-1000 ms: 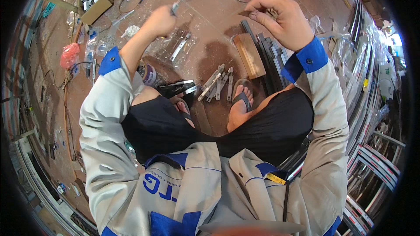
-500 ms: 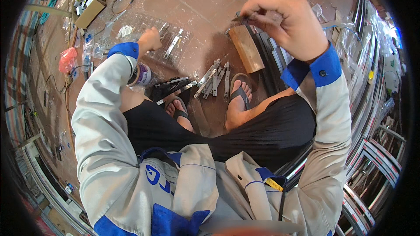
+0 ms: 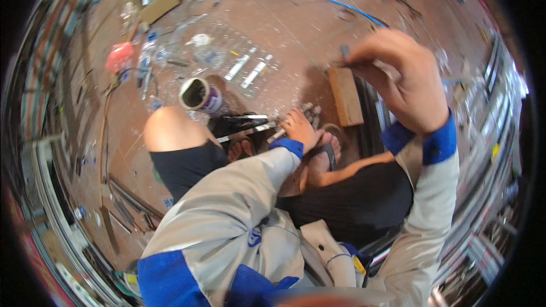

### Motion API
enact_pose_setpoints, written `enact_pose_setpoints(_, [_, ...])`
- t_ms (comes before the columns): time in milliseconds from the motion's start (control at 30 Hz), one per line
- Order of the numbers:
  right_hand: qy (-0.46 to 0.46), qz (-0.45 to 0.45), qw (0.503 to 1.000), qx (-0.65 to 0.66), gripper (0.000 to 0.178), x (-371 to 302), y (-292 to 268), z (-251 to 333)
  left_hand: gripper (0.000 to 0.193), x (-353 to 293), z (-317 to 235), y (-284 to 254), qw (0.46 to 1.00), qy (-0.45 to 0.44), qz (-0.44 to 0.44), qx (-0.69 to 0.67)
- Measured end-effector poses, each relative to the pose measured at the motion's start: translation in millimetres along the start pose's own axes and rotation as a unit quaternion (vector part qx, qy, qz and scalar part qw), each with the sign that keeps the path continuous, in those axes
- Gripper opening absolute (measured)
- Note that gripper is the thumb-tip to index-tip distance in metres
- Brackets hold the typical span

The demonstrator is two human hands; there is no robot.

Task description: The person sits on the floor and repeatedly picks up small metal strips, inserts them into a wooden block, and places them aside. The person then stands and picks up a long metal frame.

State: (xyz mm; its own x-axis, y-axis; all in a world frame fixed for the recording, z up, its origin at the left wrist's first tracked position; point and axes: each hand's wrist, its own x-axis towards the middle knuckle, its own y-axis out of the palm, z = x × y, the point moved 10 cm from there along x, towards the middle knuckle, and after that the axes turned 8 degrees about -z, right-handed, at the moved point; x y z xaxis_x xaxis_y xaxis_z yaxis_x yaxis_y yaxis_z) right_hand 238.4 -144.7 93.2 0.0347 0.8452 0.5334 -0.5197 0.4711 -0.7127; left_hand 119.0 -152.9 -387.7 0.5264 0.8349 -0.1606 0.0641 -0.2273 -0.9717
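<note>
My left hand (image 3: 301, 129) reaches down onto a small pile of metal strips (image 3: 310, 111) beside my right foot. Its fingers lie over the strips, slightly apart, and hide part of the pile. My right hand (image 3: 404, 77) is raised above the far end of a wooden block (image 3: 345, 98), fingers pinched together. A small dark grey piece (image 3: 344, 51) shows at its fingertips, too blurred to name. Two pale metal strips (image 3: 257, 71) lie side by side on a clear plastic sheet (image 3: 227, 42) ahead of my left knee.
An open tub (image 3: 194, 94) stands by my left knee, next to dark pieces and strips (image 3: 244, 120). A cardboard box (image 3: 161, 7) and a pink bag (image 3: 120, 57) sit farther left. A blue hose (image 3: 335, 1) crosses the floor. Long wrapped profiles (image 3: 483, 113) line the right side.
My left hand has left the strip on the plastic sheet and come back rightward to the pile by my feet. My right hand stays raised over the block; the whole view has shifted.
</note>
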Motion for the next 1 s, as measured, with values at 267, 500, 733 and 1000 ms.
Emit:
enact_pose_setpoints(267, [0.084, 0.024, 0.996, 0.018, 0.014, -3.5, 2.7, -18.0, 0.097, 0.6, -7.4, 15.5, 0.998, 0.047, 0.021, -0.042])
enact_pose_setpoints(500, [0.056, 0.054, 0.997, 0.015, 0.015, -8.1, 6.0, -19.9, 0.106, -26.6, 6.6, -7.0, 0.981, 0.191, 0.009, -0.034])
enact_pose_setpoints(733, [0.013, 0.046, 0.999, 0.015, 0.015, -2.9, 15.2, -31.2, 0.093, -8.5, 5.7, 14.6, 0.989, 0.127, 0.074, -0.015])
enact_pose_setpoints(1000, [0.022, 0.039, 0.998, 0.036, 0.013, -3.6, 25.0, -41.0, 0.072, 9.8, 2.6, 28.5, 0.989, 0.076, 0.124, -0.003])
